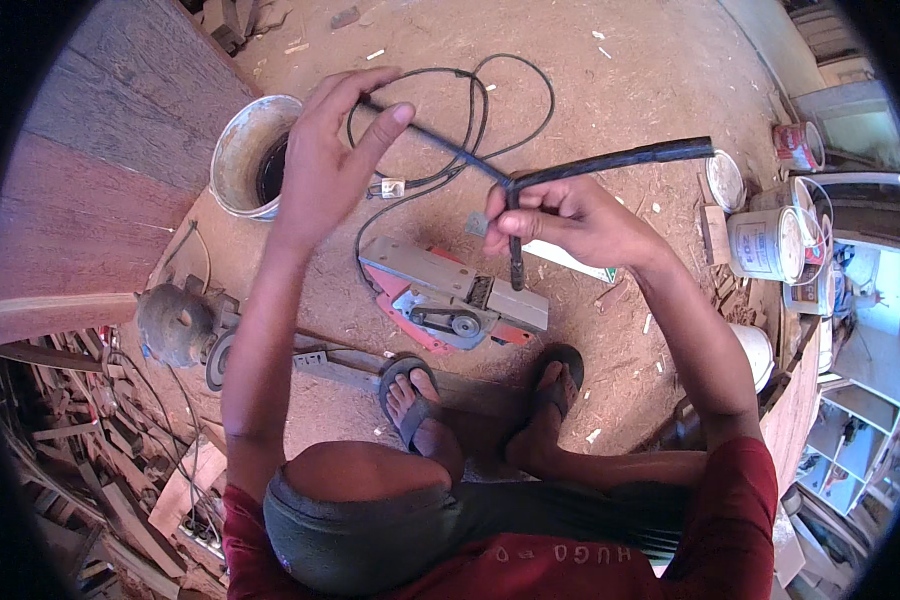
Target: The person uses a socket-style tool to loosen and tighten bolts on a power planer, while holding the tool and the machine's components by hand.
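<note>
My left hand [332,160] grips one end of a black rubber strip [610,160] between thumb and fingers, up near a bucket. My right hand [560,215] pinches the same strip at a fold, where a thicker length runs off to the right and a short end hangs down. The strip is stretched taut between both hands. Below them, on the sawdust floor, lies a grey and red electric planer [450,300] on its side with its drive belt showing. Its black power cord [490,100] loops behind my hands.
A dirty white bucket [238,160] stands at the left by wooden boards [100,170]. Paint cans [765,240] stand at the right. A grey motor [175,320] and scrap wood lie at lower left. My sandalled feet [410,390] rest near a metal bar.
</note>
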Motion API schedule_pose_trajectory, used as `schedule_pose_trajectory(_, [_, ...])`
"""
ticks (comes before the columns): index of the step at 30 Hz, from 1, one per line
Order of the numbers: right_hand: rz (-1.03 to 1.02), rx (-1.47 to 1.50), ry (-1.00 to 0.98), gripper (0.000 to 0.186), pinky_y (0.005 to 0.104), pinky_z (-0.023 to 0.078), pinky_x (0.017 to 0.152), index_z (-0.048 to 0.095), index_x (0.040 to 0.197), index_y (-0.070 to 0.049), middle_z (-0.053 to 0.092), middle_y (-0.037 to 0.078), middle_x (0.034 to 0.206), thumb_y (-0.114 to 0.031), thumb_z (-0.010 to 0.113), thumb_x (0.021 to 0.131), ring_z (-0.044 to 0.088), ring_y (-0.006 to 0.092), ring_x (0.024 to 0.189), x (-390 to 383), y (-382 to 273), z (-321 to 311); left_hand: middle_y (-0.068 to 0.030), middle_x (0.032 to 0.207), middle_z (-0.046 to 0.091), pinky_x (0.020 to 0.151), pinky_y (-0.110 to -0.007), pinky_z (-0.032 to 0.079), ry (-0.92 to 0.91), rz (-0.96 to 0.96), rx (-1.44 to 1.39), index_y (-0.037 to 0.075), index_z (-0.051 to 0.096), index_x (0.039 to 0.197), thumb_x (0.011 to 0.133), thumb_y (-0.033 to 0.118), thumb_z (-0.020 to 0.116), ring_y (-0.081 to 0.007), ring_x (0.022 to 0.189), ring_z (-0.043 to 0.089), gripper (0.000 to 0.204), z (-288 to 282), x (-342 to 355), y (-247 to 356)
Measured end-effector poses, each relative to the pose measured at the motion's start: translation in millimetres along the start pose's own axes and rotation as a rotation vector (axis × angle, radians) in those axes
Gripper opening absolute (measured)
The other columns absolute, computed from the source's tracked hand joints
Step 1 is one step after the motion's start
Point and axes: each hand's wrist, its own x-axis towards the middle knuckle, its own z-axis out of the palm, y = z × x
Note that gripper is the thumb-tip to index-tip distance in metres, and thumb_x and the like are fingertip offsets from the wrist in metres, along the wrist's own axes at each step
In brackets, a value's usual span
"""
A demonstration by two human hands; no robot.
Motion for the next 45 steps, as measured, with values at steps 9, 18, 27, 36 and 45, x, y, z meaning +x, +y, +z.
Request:
schedule_pose_trajectory(9, [-0.064, 0.112, 0.594, 0.026, 0.0315, 0.064, 0.076, 0.059, 0.118, 0.002, 0.075, 0.013, 0.098, -0.021, 0.064, 0.106, 0.076, 0.0197, 0.096, 5, 47, -5, -0.0157, 0.121, 0.067, 0.103, -0.044, 0.049, -0.318, -0.045, 0.069, 0.005, 0.070, 0.125, 0.085, 0.019, 0.084, -0.0330, 0.116, 0.064, 0.045, 54, -157, -13])
schedule_pose_trajectory(18, [-0.273, 0.121, 0.712, 0.030, 0.0307, 0.062, 0.078, 0.055, 0.107, 0.005, 0.077, 0.016, 0.099, -0.021, 0.072, 0.102, 0.075, 0.0215, 0.099, 18, 26, 39, -0.0150, 0.111, 0.075, 0.086, -0.038, 0.056, -0.247, -0.380, -0.581, 0.000, 0.064, 0.136, 0.098, 0.024, 0.075, -0.0225, 0.096, 0.072, 0.047, 93, -105, 18])
schedule_pose_trajectory(27, [-0.459, -1.290, 0.501, 0.039, 0.0448, 0.049, 0.094, 0.066, 0.119, -0.004, 0.065, 0.014, 0.110, -0.030, 0.077, 0.091, 0.062, 0.0337, 0.109, -18, -18, -9, -0.0134, 0.110, 0.077, 0.087, -0.031, 0.057, -0.497, -0.425, -0.412, -0.006, 0.068, 0.129, 0.101, 0.015, 0.070, -0.0137, 0.096, 0.072, 0.035, 60, -95, 6])
schedule_pose_trajectory(36, [0.123, -0.803, 0.253, 0.023, 0.0366, 0.054, 0.082, 0.068, 0.111, 0.001, 0.072, 0.013, 0.099, -0.020, 0.071, 0.100, 0.072, 0.0243, 0.092, -48, -8, -49, -0.0118, 0.118, 0.068, 0.099, -0.044, 0.050, -0.303, -0.128, -0.057, 0.005, 0.073, 0.122, 0.084, 0.028, 0.086, -0.0294, 0.113, 0.064, 0.046, 73, -139, -5])
schedule_pose_trajectory(45, [-0.003, -0.830, -0.075, 0.024, 0.0411, 0.057, 0.082, 0.074, 0.106, 0.000, 0.077, 0.014, 0.099, -0.020, 0.077, 0.094, 0.075, 0.0316, 0.092, -7, 8, -53, -0.0044, 0.118, 0.063, 0.099, -0.046, 0.045, -0.256, 0.038, 0.284, 0.012, 0.075, 0.118, 0.078, 0.030, 0.087, -0.0278, 0.114, 0.056, 0.046, 96, -230, -5])
